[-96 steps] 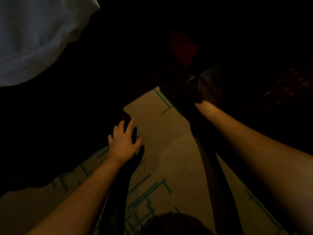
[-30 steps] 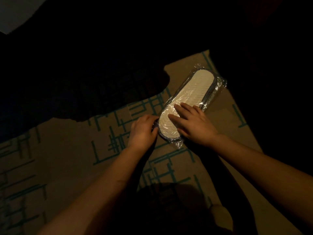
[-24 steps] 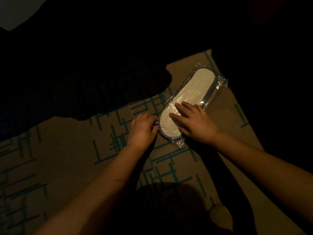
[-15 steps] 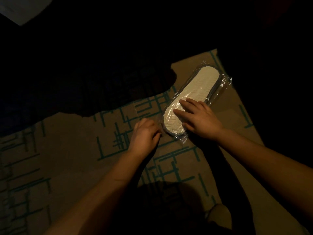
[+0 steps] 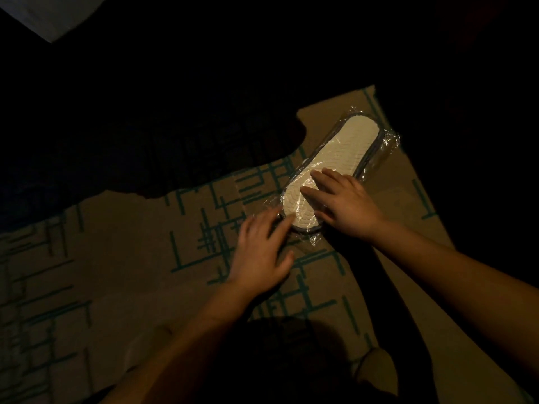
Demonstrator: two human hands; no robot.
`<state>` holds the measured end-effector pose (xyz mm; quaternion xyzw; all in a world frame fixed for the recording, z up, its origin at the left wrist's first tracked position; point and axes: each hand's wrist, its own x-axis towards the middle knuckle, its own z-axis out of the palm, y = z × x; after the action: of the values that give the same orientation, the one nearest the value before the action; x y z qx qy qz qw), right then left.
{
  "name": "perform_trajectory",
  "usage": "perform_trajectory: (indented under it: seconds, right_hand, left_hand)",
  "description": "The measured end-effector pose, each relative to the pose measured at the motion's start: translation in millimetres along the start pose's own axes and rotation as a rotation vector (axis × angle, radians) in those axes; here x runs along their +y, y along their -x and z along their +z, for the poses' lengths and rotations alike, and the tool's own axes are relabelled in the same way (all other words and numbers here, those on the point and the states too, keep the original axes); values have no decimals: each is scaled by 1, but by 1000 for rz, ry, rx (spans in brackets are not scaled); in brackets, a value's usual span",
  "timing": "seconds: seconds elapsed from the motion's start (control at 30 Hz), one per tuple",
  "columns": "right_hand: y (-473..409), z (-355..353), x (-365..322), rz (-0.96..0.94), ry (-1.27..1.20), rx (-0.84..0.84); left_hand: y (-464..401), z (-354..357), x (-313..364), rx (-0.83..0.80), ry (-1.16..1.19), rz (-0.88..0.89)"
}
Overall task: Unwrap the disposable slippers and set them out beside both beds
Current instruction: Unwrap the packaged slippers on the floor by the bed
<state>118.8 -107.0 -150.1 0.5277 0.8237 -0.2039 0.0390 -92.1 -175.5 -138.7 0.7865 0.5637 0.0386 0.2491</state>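
Note:
A pack of white disposable slippers (image 5: pixel 341 154), sole up with a dark trim, lies on the carpet inside clear plastic wrap (image 5: pixel 388 141). My right hand (image 5: pixel 347 205) presses flat on the pack's near half, fingers spread. My left hand (image 5: pixel 259 252) rests on the carpet just left of the pack's near end, with its fingertips touching the wrap's edge. Whether those fingers pinch the plastic is hidden in the dim light.
The carpet (image 5: pixel 131 272) is tan with a teal line pattern, lit only in a patch. Deep shadow covers everything above and to the right. A pale corner of bedding (image 5: pixel 49 13) shows at the top left. My own shadow (image 5: pixel 277 360) falls at the bottom centre.
The wrapped pack came onto the carpet since the earliest frame. My left hand has slid back from the pack's near end and its fingers have loosened. My right hand stays pressed on the pack.

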Motion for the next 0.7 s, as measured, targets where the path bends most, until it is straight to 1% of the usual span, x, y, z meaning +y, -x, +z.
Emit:
perform_trajectory:
  seconds: [0.07, 0.27, 0.4, 0.47, 0.5, 0.57, 0.6, 0.63, 0.7]
  right_hand:
    - [1, -2, -1, -9, -8, 16]
    - [2, -3, -1, -4, -4, -10]
    - [2, -5, -1, 4, -7, -21]
    - [3, -6, -1, 5, 7, -32]
    - [3, -6, -2, 6, 7, -34]
    - [4, -7, -3, 9, 1, -36]
    - [4, -7, -4, 11, 1, -40]
    - [5, -7, -4, 15, 3, -43]
    - [7, -6, -5, 20, 2, -43]
  left_hand:
    - [2, 11, 9, -34, -89, 79]
    - [20, 26, 4, -157, -129, 52]
    - [28, 25, -5, -190, -150, 56]
    - [30, 26, -6, -180, -123, 44]
    - [30, 28, -5, -153, -76, 25]
    - [25, 26, 3, -17, 101, -84]
    - [20, 24, 11, 65, 237, -191]
    - [14, 22, 19, 133, 423, -340]
    - [-5, 17, 33, 222, 920, -681]
